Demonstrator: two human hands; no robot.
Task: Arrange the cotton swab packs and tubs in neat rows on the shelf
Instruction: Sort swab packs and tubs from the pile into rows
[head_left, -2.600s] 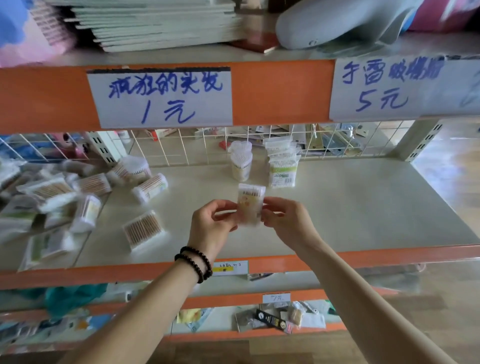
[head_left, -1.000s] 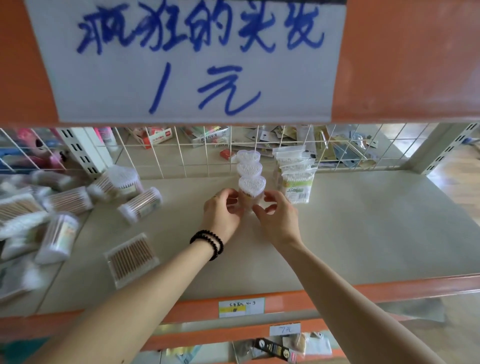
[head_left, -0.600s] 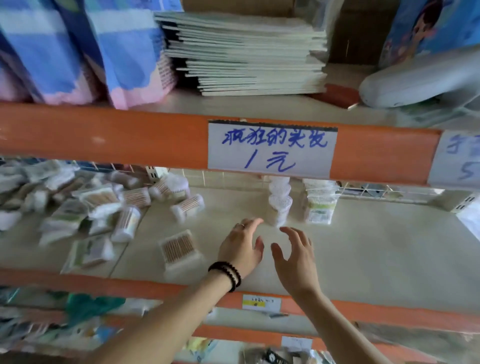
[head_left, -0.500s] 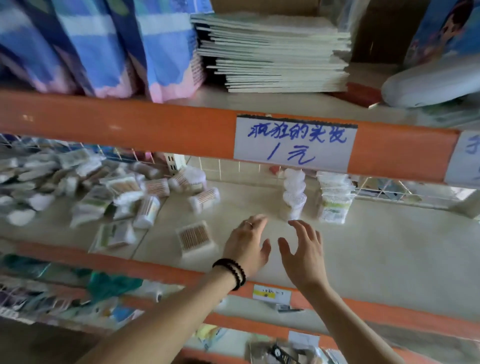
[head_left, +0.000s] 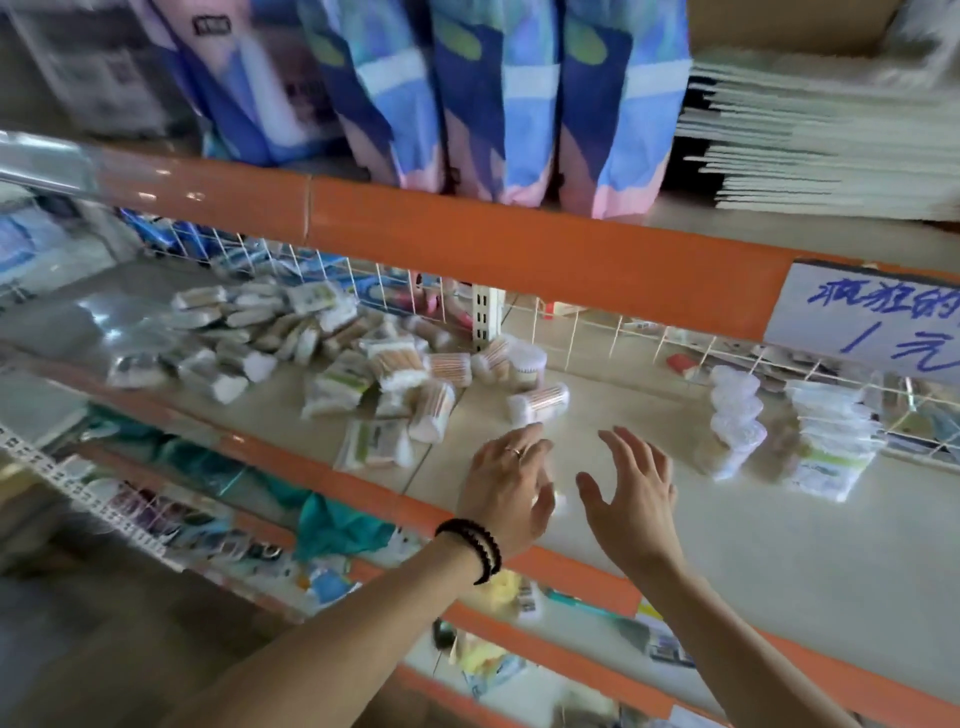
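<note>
On the beige shelf (head_left: 769, 551) a short row of upright white-lidded swab tubs (head_left: 735, 421) runs front to back, with a row of flat swab packs (head_left: 831, 447) just right of it. To the left lies a loose heap of swab packs and tubs (head_left: 337, 358), and a round tub (head_left: 537, 402) lies on its side nearer the middle. My left hand (head_left: 506, 488), with a black bead bracelet, hovers fingers spread over a white pack whose corner (head_left: 558, 503) peeks out. My right hand (head_left: 628, 493) is beside it, open and holding nothing.
An orange beam (head_left: 519, 249) of the upper shelf hangs low over the work area, carrying a handwritten price sign (head_left: 872, 327). A white wire grid (head_left: 597, 332) backs the shelf. Blue-pink bags and stacked white sheets sit above; lower shelves hold mixed goods.
Both hands let go of the tub set at the front of the tub row and pulled back. The view swung left, and my left hand now covers the flat pack near the shelf's front.
</note>
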